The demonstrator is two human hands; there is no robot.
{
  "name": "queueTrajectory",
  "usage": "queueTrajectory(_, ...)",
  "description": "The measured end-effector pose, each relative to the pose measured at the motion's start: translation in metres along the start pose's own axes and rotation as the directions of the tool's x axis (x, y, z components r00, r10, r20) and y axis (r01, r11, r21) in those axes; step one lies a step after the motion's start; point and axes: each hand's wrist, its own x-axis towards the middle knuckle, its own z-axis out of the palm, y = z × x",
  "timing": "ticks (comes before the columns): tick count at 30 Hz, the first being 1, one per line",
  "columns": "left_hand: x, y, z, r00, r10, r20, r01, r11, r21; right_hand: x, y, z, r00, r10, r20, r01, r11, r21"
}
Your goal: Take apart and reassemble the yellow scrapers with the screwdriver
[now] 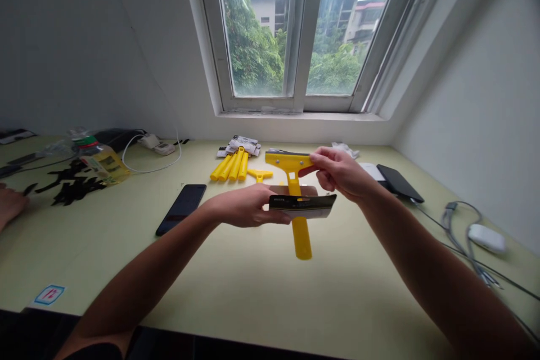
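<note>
My right hand (337, 171) pinches the right end of a yellow scraper's (301, 239) wide head, just above the table. The scraper hangs head up, its handle pointing down toward me. A folded black printed card (301, 206) is gripped between the thumb and fingers of my left hand (244, 205). The handle runs down through the card's fold and comes out below it. Behind my hands, another yellow scraper (260, 174) lies on the table, partly hidden. Several yellow scrapers with printed cards (232, 166) on their heads lie in a pile beside it.
A black phone (181, 209) lies left of my forearm. Farther left are a bottle of yellow liquid (102, 160), black strips (73, 183) and another person's hand (12, 202). At right are a dark device (399, 183), grey cables (453, 225) and a white case (486, 238).
</note>
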Motion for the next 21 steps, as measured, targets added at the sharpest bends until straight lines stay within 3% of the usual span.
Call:
queueTrajectory(3,0.001,-0.002,0.003,1.000,0.015,-0.003,-0.015,1.000,0.012,0.005,0.001,-0.008,0.983,-0.079,-0.166,0.092,0.993,0.071)
queueTrajectory(11,0.009,-0.016,0.003,0.997,-0.054,-0.059,0.052,0.998,-0.030,0.008,-0.004,-0.020,0.881,-0.279,-0.381,0.317,0.948,0.038)
queueTrajectory(13,0.012,-0.016,0.007,0.997,-0.062,-0.037,0.061,0.998,-0.007,0.006,-0.004,-0.013,0.885,-0.288,-0.367,0.318,0.948,0.024)
queueTrajectory(17,0.013,-0.005,0.018,0.996,-0.059,0.062,0.054,0.996,0.075,0.005,0.000,0.006,0.949,-0.232,-0.213,0.242,0.970,0.025)
queueTrajectory(21,0.006,0.008,0.016,0.987,-0.133,0.089,0.112,0.972,0.208,0.004,-0.001,0.006,0.933,-0.257,-0.250,0.280,0.958,0.060)
